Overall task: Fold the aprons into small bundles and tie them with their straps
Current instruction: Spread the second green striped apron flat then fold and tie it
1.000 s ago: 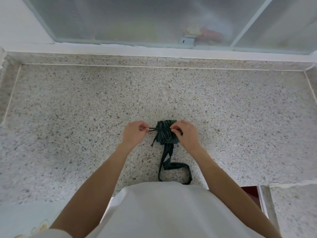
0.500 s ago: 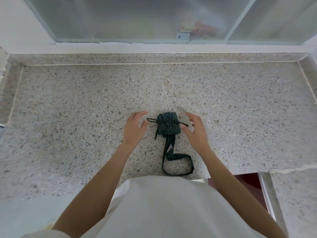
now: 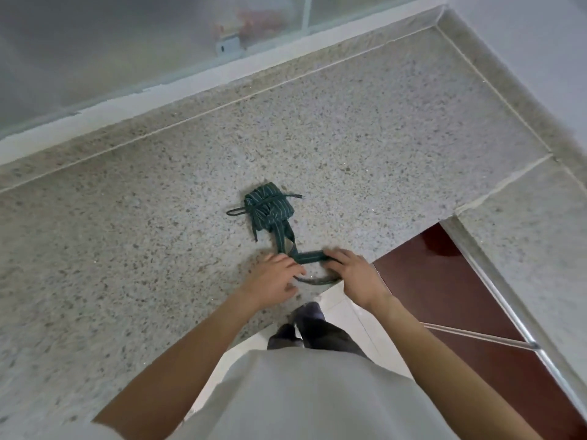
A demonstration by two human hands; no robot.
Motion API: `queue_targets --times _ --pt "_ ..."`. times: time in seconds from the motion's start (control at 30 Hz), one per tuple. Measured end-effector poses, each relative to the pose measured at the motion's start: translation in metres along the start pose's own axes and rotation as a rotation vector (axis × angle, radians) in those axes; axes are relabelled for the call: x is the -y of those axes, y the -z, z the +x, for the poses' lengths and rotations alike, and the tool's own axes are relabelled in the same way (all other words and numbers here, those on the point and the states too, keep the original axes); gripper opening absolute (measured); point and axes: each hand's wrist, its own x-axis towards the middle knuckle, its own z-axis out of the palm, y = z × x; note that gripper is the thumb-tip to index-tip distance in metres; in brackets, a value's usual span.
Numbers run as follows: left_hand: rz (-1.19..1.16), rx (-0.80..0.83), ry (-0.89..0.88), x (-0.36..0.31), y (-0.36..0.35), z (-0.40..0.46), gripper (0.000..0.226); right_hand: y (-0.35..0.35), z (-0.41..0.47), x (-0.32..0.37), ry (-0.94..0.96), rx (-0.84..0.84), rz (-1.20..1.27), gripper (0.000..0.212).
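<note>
Item 1, speckled stone counter [image 3: 365,128]: it runs out beyond our fingertips to a frosted window [image 3: 95,42]; a dark red opening [image 3: 451,300] lies to the right of our right hand.

Item 2, apron bundle [image 3: 269,208]: dark green with stripes, rolled small and cinched by a thin cord, it sits on the counter well past our fingertips, untouched.

Item 3, neck loop strap [image 3: 309,257]: it trails from the bundle toward us and runs between our two hands.

Item 4, left hand [image 3: 275,276] and right hand [image 3: 352,274]: a moment ago our fingers flanked the bundle, spread and empty. Now both hands have dropped back to the loop, fingers resting on the strap; whether they pinch it we cannot tell.

Note: the knot appears done. We judge that gathering this loose loop is what remains.
</note>
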Motion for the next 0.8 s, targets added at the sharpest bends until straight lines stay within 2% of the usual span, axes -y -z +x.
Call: queue_targets --times 0.07,0.13,0.2,0.27,0.33,0.4,0.5,0.53,0.6,0.7,0.8 --pt "0.05 0.049 -0.001 0.001 -0.006 0.001 0.038 0.003 -0.011 -0.004 -0.052 0.018 -0.022 0.058" --pt "0.053 0.035 -0.002 -0.003 -0.003 0.003 0.031 0.002 -0.022 -0.011 -0.06 -0.077 -0.082 0.047" --pt "0.105 -0.066 -0.008 -0.003 0.0 0.005 0.021 0.004 -0.031 -0.022 -0.108 -0.132 -0.088 0.031" --pt "0.143 -0.132 0.002 -0.005 0.007 0.006 0.029 0.009 -0.041 -0.031 -0.168 -0.153 0.025 0.014" --pt "0.11 -0.151 0.001 -0.014 0.018 0.011 0.023 0.014 -0.05 -0.038 -0.208 -0.218 0.206 0.005" --pt "0.004 -0.144 0.007 -0.031 0.034 0.023 0.021 0.028 -0.061 -0.042 -0.262 -0.295 0.428 0.006" --pt "-0.177 -0.131 0.02 -0.065 0.064 0.046 0.033 0.065 -0.078 -0.041 -0.326 -0.359 0.8 0.013" --pt "-0.26 -0.129 0.03 -0.074 0.073 0.054 0.034 0.077 -0.085 -0.04 -0.302 -0.38 0.915 0.018" --pt "-0.355 -0.075 0.027 -0.1 0.091 0.075 0.022 0.105 -0.103 -0.044 -0.219 -0.424 1.076 0.023" --pt "-0.411 -0.033 -0.003 -0.152 0.111 0.108 0.014 0.146 -0.131 -0.058 -0.139 -0.465 1.158 0.016" --pt "-0.503 -0.081 -0.028 -0.211 0.119 0.132 0.012 0.181 -0.167 -0.079 -0.083 -0.509 1.154 0.016"
